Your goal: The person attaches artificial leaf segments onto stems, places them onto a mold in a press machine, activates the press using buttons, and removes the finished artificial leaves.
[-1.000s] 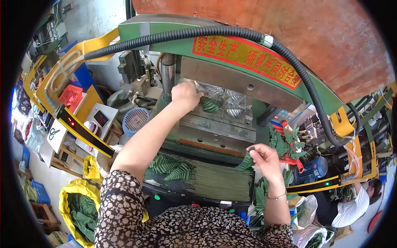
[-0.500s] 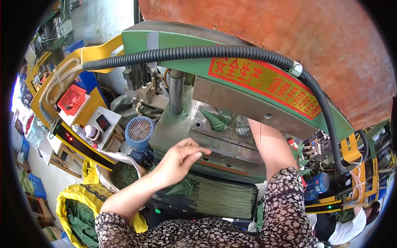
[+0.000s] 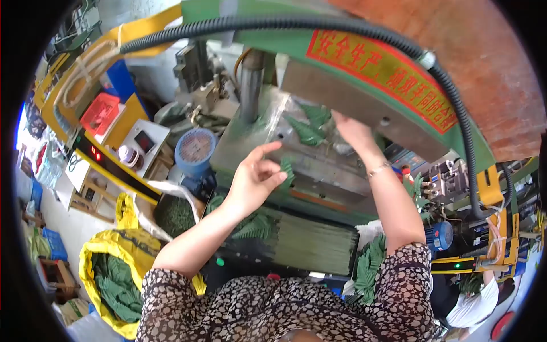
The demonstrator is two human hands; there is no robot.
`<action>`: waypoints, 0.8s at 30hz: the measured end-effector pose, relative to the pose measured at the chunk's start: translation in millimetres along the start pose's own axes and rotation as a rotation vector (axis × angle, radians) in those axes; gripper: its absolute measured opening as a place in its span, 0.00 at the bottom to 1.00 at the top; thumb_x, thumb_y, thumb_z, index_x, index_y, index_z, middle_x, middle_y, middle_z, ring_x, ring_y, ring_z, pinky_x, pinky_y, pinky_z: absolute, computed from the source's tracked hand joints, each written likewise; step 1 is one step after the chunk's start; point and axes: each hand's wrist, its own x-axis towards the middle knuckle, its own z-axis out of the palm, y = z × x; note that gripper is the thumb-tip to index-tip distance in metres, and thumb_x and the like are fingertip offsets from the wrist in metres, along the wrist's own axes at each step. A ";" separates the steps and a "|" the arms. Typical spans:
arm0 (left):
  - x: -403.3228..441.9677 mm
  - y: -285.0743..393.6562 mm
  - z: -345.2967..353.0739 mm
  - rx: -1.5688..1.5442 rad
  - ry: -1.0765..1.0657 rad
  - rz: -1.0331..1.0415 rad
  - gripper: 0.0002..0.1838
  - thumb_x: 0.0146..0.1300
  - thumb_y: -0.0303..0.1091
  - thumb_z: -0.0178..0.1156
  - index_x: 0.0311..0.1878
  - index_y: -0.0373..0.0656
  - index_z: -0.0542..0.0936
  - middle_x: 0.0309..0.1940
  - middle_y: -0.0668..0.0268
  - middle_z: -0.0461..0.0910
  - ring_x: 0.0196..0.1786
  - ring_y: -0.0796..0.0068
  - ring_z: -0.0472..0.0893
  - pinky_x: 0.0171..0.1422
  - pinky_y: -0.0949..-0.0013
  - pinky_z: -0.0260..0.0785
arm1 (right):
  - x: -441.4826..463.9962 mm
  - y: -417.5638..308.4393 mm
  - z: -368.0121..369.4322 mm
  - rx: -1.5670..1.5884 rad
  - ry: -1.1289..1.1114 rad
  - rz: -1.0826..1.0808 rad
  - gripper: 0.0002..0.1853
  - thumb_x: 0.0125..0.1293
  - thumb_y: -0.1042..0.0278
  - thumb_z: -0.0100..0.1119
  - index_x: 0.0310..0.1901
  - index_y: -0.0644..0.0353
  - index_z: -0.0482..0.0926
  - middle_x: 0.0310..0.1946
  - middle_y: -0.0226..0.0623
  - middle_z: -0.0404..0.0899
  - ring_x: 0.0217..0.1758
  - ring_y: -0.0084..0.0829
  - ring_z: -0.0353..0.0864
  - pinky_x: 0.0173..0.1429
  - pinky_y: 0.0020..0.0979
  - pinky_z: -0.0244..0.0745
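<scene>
My left hand (image 3: 256, 178) is in front of the press bed, its index finger stretched out and its thumb and other fingers pinched at a small green fern leaf (image 3: 288, 172). My right hand (image 3: 354, 132) reaches under the press head, its fingertips blurred and partly hidden beside the mould. Ridged green artificial leaves (image 3: 307, 132) lie on the metal press bed (image 3: 228, 154), left of my right hand. Below my hands, a bundle of thin green stems (image 3: 313, 242) lies on a black tray, with more fern leaves (image 3: 253, 227) at its left.
A yellow sack (image 3: 94, 268) of green leaves stands at lower left, beside a bag of green scraps (image 3: 176, 219). The press's steel column (image 3: 251, 94) and corrugated hose (image 3: 319, 23) frame the work area. More leaves (image 3: 370, 268) hang by my right arm. Another person's white sleeve (image 3: 473, 305) shows at lower right.
My right hand has drawn back partway from under the press head. A small fern leaf now shows at my left fingertips. The view has shifted, and the press appears higher.
</scene>
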 end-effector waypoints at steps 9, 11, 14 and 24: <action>-41.2 9.8 1.7 0.276 -0.106 0.090 0.12 0.61 0.22 0.68 0.48 0.38 0.83 0.36 0.69 0.86 0.37 0.79 0.81 0.42 0.75 0.74 | -177.5 -35.1 9.7 1.262 -0.155 -0.245 0.04 0.69 0.76 0.62 0.37 0.60 0.76 0.29 0.16 0.72 0.32 0.08 0.69 0.34 0.15 0.63; -59.7 5.8 -12.5 0.671 -0.229 -0.029 0.07 0.60 0.31 0.69 0.32 0.39 0.83 0.34 0.59 0.85 0.37 0.67 0.85 0.41 0.67 0.76 | -162.1 -6.5 -13.2 1.219 -0.173 -0.243 0.04 0.70 0.76 0.61 0.37 0.58 0.76 0.30 0.17 0.72 0.33 0.10 0.67 0.37 0.17 0.63; -104.6 -60.3 -35.3 1.272 -0.264 0.153 0.13 0.61 0.44 0.64 0.29 0.44 0.82 0.29 0.60 0.81 0.37 0.57 0.83 0.40 0.57 0.76 | -110.3 37.7 -38.9 0.933 -0.216 -0.267 0.04 0.72 0.70 0.60 0.42 0.60 0.79 0.37 0.20 0.77 0.43 0.13 0.73 0.50 0.22 0.69; -144.0 -107.3 -29.8 1.437 -0.043 -0.201 0.16 0.55 0.43 0.70 0.40 0.43 0.80 0.39 0.62 0.79 0.46 0.61 0.81 0.44 0.60 0.77 | 84.8 88.0 28.9 0.100 0.095 -0.052 0.07 0.70 0.68 0.61 0.45 0.61 0.81 0.39 0.23 0.80 0.44 0.17 0.76 0.51 0.23 0.71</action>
